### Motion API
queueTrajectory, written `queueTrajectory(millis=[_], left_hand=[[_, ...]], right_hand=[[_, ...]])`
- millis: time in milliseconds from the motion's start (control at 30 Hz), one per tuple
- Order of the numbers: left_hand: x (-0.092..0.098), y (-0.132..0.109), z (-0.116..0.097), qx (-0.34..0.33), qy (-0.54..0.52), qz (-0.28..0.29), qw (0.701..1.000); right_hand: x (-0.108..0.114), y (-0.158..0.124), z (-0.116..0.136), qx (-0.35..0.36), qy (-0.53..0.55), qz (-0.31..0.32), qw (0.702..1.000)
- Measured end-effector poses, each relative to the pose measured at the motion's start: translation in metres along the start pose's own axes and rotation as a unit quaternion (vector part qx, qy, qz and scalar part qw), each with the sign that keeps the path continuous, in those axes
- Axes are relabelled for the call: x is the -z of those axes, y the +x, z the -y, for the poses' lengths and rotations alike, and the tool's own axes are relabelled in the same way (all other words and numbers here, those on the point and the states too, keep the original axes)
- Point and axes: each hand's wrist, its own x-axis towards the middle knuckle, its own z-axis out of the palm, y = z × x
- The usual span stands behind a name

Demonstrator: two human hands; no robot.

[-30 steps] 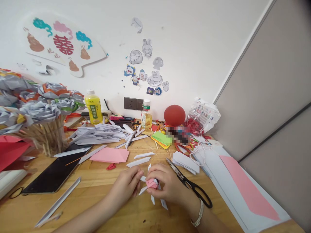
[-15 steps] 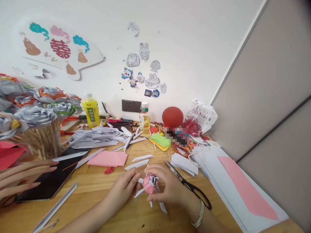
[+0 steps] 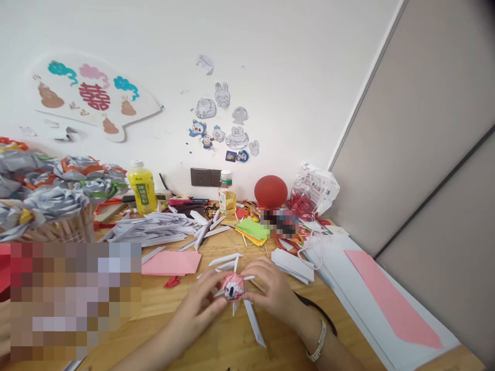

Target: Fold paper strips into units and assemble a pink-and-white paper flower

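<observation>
A small pink and white folded-paper ball (image 3: 233, 286) with white strips sticking out is held between both hands, low in the middle of the head view. My left hand (image 3: 203, 299) is closed on its left side, thumb at the lower edge. Fingers and thumb of my right hand (image 3: 266, 283) pinch it from the right. One long white strip (image 3: 254, 323) slants down below the ball. Behind my left hand lie folded white strips (image 3: 224, 260). Black scissor handles (image 3: 320, 312) show beside my right wrist; the blades are hidden.
Pink paper (image 3: 172, 262), a heap of white strips (image 3: 154, 226), green paper (image 3: 253, 228) and white slips (image 3: 293, 266) lie around. Bottles (image 3: 142, 188), a red balloon (image 3: 270, 191) and a plastic bag (image 3: 315, 188) stand behind. Paper flowers (image 3: 58, 206) fill the left; part of another person's hand (image 3: 4, 324) shows.
The paper ball has turned, its white patch now facing lower. My left hand has moved onto it, and my right hand has shifted over the scissors. The view has tilted upward slightly.
</observation>
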Motion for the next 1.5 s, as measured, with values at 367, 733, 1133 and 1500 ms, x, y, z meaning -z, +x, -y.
queueTrajectory(millis=[367,733,1133,1500], left_hand=[[-0.012,-0.002,0.003,-0.004,0.121,-0.075,0.99],[-0.006,-0.002,0.015,-0.074,0.381,-0.159,0.908],[-0.001,0.002,0.001,-0.046,0.349,0.045,0.935],[-0.001,0.0,-0.006,-0.102,0.352,0.011,0.93]], right_hand=[[-0.019,-0.004,0.018,-0.004,-0.22,0.016,0.975],[-0.039,-0.008,0.012,-0.053,-0.214,0.02,0.975],[-0.042,-0.006,0.014,-0.057,-0.211,0.083,0.972],[-0.032,-0.009,0.005,-0.093,-0.202,0.065,0.973]])
